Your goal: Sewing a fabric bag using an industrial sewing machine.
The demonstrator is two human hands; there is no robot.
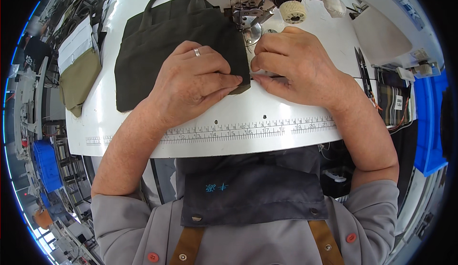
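Note:
A dark green fabric bag piece (148, 60) with two looped handles lies on the white sewing table (300, 103). My left hand (195, 81) pinches its right edge near the lower corner, thumb and fingertips together. Just across that edge, my right hand (296, 67) has curled fingers beside the bag; what its fingertips grip is too small to make out. Directly behind the hands are the sewing machine's metal presser foot and needle area (245, 21) and a cream dial (292, 12).
Olive and white fabric pieces (78, 79) lie at the left edge. Black scissors (363, 74) and striped fabric (391, 107) are at the right, beside a blue bin (429, 126). A printed ruler scale runs along the front edge. Other machines and bins stand at far left.

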